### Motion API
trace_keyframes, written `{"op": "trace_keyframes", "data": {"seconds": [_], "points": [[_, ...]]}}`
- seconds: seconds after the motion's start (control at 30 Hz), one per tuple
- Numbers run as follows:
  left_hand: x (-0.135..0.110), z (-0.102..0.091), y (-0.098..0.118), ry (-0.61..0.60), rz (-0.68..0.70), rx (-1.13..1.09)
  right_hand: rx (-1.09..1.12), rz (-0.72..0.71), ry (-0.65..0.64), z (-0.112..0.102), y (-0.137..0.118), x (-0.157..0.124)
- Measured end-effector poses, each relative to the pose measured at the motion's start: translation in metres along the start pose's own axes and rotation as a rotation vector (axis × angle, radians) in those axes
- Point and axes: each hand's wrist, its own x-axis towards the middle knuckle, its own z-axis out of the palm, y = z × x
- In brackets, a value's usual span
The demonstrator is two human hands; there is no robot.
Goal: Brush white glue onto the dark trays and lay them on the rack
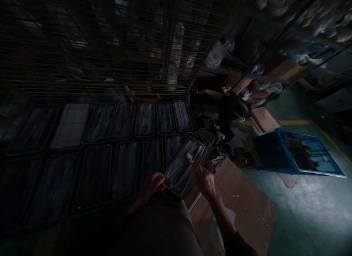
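Note:
My left hand (154, 182) pinches the near left corner of a dark rectangular panel (180, 171) with rounded corners and a pale rim. Whitish streaks run along the panel's face, and it lies tilted on other similar panels. In my right hand (205, 180) is a brush (189, 158) with an orange handle and pale bristles. The bristles are over the panel's upper part; whether they touch it I cannot tell. To the left lie rows of like panels (125, 169), many of them streaked, and one pale panel (70, 125).
A wire mesh rack (110, 47) rises behind the panels. Right of my hands is a wooden board (239, 201), with dark items and a cardboard box (264, 120) beyond. A blue crate (299, 153) stands on the green floor (316, 204). Shelves hold plastic-wrapped goods.

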Motion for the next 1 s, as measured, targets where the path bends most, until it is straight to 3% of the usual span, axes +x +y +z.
{"op": "trace_keyframes", "data": {"seconds": [0.1,0.17,0.33,0.43,0.57,0.73,1.0], "points": [[-0.002,0.0,0.0,-0.004,0.011,-0.039,0.163,0.035,-0.116,-0.005,-0.017,-0.033],[-0.002,0.0,-0.001,-0.021,0.018,-0.07,0.257,0.104,-0.094,-0.012,-0.017,-0.036],[-0.004,-0.001,0.0,-0.005,0.014,-0.052,0.126,0.156,0.159,-0.022,0.012,0.008],[-0.008,0.001,0.007,-0.021,-0.012,-0.025,0.006,0.12,0.144,-0.014,0.02,0.017],[-0.014,0.003,0.018,-0.031,-0.071,-0.046,-0.005,0.033,0.015,0.01,-0.005,-0.023],[-0.017,0.003,0.018,-0.057,-0.048,-0.104,0.21,0.057,-0.102,0.025,-0.052,-0.078],[-0.016,0.003,0.015,-0.074,-0.004,-0.065,0.586,0.305,-0.016,0.033,-0.073,-0.079]]}}
